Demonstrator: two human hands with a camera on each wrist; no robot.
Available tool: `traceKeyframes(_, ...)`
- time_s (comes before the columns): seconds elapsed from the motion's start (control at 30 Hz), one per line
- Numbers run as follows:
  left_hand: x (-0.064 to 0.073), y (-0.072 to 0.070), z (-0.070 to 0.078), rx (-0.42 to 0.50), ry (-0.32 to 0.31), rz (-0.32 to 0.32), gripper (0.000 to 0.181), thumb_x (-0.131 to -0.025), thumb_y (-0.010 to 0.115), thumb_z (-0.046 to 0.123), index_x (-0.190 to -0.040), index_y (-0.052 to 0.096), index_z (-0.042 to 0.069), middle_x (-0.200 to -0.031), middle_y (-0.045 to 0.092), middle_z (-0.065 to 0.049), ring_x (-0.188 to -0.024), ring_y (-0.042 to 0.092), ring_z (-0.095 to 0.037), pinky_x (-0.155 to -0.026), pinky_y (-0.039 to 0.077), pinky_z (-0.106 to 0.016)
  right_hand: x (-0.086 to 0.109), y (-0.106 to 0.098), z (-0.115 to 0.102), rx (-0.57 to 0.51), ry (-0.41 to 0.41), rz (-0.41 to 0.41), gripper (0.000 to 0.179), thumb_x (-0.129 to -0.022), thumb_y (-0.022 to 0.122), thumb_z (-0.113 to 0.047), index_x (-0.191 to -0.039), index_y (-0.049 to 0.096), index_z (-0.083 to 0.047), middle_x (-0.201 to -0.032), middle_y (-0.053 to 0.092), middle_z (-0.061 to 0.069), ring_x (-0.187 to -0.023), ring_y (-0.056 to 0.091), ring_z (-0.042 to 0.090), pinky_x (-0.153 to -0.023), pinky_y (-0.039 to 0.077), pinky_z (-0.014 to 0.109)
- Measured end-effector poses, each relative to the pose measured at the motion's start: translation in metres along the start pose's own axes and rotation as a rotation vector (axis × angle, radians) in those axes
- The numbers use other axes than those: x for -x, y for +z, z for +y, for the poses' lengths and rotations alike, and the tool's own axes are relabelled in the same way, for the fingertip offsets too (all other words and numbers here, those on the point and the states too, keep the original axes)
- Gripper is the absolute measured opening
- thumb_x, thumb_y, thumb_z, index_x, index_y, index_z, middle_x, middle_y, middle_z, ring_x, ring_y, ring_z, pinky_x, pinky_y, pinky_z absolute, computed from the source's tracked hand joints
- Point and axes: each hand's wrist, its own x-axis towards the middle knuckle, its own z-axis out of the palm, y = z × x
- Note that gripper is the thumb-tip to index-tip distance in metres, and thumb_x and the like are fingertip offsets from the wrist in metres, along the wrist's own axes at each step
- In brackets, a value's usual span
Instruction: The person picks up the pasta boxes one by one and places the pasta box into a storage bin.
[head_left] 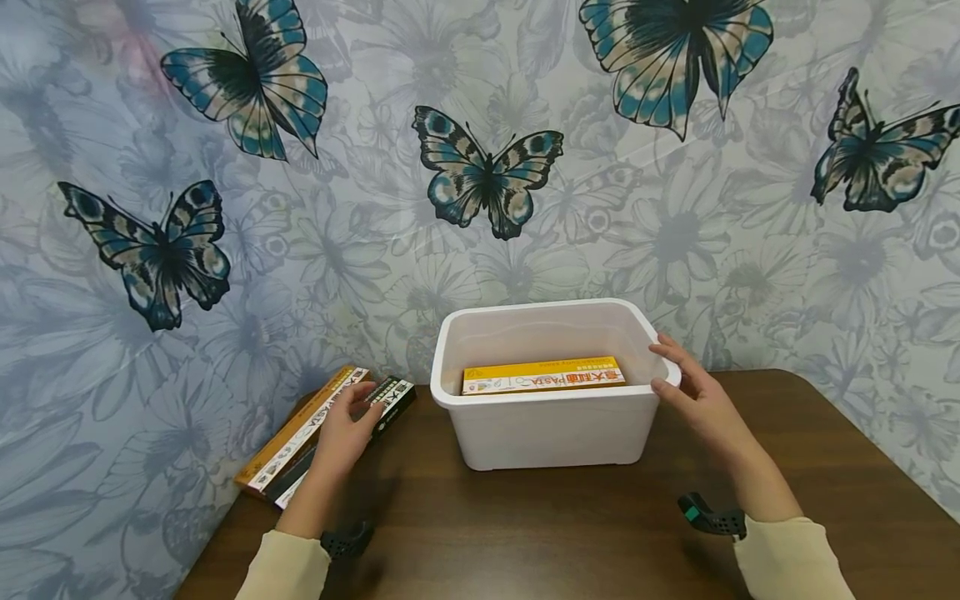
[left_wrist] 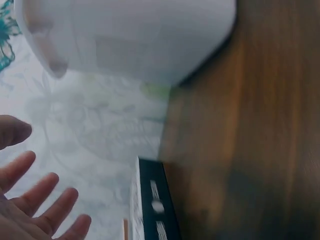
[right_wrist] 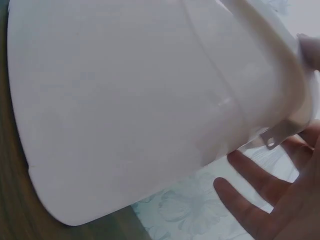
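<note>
Tub on bench, pasta box inside, right hand gripping the tub's rim, left hand spread above two boxes

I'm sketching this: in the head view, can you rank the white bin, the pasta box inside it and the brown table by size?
1. Brown table
2. White bin
3. Pasta box, partly hidden

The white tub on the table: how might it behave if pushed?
The tub looks like stiff plastic, so its smooth walls probably won't flop. Its broad, flat-looking base suggests sliding across the table rather than rolling. The box inside may shift, with space visible beside it.
</note>
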Motion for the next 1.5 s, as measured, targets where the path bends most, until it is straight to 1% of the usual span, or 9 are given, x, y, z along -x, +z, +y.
traceKeyframes(0.13, 0.005, -0.012, -0.016, -0.091, -0.019, -0.024, 0.057, -0.099, 0.060, 0.033, -0.147, 0.042, 0.008, -0.156, 0.039, -0.016, -0.142, 0.039, -0.042, -0.111, 0.038, -0.059, 0.000, -0.003, -0.006, 0.028, 0.036, -0.003, 0.057, -0.103, 0.055, -0.022, -0.156, 0.035, -0.015, -0.170, 0.014, 0.002, -0.129, 0.042, 0.006, -0.089, 0.043, 0.006)
traceKeyframes(0.27, 0.012, -0.022, -0.030, -0.168, -0.056, -0.066, 0.066, -0.097, 0.062, 0.037, -0.150, 0.037, 0.006, -0.158, 0.033, -0.022, -0.144, 0.033, -0.045, -0.113, 0.032, -0.062, -0.001, -0.005, -0.008, 0.036, 0.052, -0.009, 0.058, -0.102, 0.056, -0.023, -0.156, 0.035, -0.016, -0.170, 0.014, 0.001, -0.134, 0.042, 0.021, -0.088, 0.043, 0.006)
traceKeyframes(0.37, 0.016, -0.029, -0.040, -0.220, -0.079, -0.094, 0.072, -0.096, 0.063, 0.039, -0.152, 0.034, 0.004, -0.159, 0.029, -0.025, -0.144, 0.031, -0.048, -0.113, 0.032, -0.065, -0.001, -0.006, -0.010, 0.034, 0.063, -0.011, 0.058, -0.102, 0.057, -0.023, -0.156, 0.035, -0.016, -0.170, 0.013, -0.001, -0.135, 0.041, 0.025, -0.088, 0.043, 0.006)
traceKeyframes(0.63, 0.023, -0.042, -0.062, -0.357, -0.100, -0.116, 0.077, -0.092, 0.068, 0.040, -0.151, 0.036, 0.000, -0.155, 0.033, -0.031, -0.141, 0.033, -0.053, -0.108, 0.035, -0.067, 0.001, -0.009, -0.014, 0.056, 0.109, -0.024, 0.059, -0.102, 0.057, -0.030, -0.155, 0.036, -0.017, -0.169, 0.014, -0.007, -0.121, 0.047, 0.001, -0.087, 0.045, 0.010)
traceKeyframes(0.93, 0.029, -0.057, -0.078, -0.452, -0.122, -0.096, 0.079, -0.089, 0.072, 0.040, -0.148, 0.040, -0.002, -0.149, 0.041, -0.033, -0.133, 0.041, -0.055, -0.100, 0.041, -0.066, 0.002, -0.010, -0.013, 0.064, 0.117, -0.023, 0.059, -0.102, 0.057, -0.030, -0.155, 0.035, -0.019, -0.169, 0.014, -0.006, -0.121, 0.047, 0.002, -0.086, 0.045, 0.011)
traceKeyframes(1.03, 0.032, -0.061, -0.083, -0.462, -0.148, -0.109, 0.083, -0.087, 0.074, 0.041, -0.148, 0.038, -0.003, -0.148, 0.041, -0.035, -0.130, 0.043, -0.055, -0.097, 0.043, -0.065, 0.003, -0.010, -0.014, 0.055, 0.115, -0.023, 0.059, -0.102, 0.057, -0.029, -0.155, 0.036, -0.019, -0.170, 0.014, -0.004, -0.122, 0.048, 0.006, -0.086, 0.045, 0.010)
traceKeyframes(1.2, 0.038, -0.067, -0.091, -0.442, -0.210, -0.156, 0.093, -0.083, 0.077, 0.045, -0.151, 0.033, -0.003, -0.151, 0.033, -0.038, -0.130, 0.040, -0.059, -0.095, 0.043, -0.066, 0.002, -0.008, -0.013, 0.053, 0.126, -0.029, 0.059, -0.102, 0.057, -0.031, -0.156, 0.035, -0.020, -0.170, 0.013, -0.003, -0.132, 0.046, 0.025, -0.087, 0.045, 0.011)
traceKeyframes(1.37, 0.040, -0.069, -0.097, -0.419, -0.201, -0.180, 0.099, -0.080, 0.080, 0.042, -0.152, 0.029, -0.003, -0.153, 0.028, -0.038, -0.133, 0.036, -0.060, -0.096, 0.043, -0.066, 0.002, -0.008, -0.011, 0.058, 0.136, -0.028, 0.059, -0.102, 0.055, -0.032, -0.156, 0.034, -0.021, -0.170, 0.012, -0.006, -0.137, 0.043, 0.036, -0.090, 0.046, 0.016)
traceKeyframes(1.5, 0.042, -0.070, -0.100, -0.431, -0.177, -0.175, 0.099, -0.077, 0.083, 0.039, -0.151, 0.032, -0.002, -0.153, 0.030, -0.037, -0.132, 0.037, -0.060, -0.095, 0.044, -0.066, 0.002, -0.009, -0.011, 0.047, 0.125, -0.029, 0.059, -0.102, 0.056, -0.030, -0.156, 0.034, -0.020, -0.170, 0.012, -0.004, -0.136, 0.044, 0.035, -0.089, 0.046, 0.014)
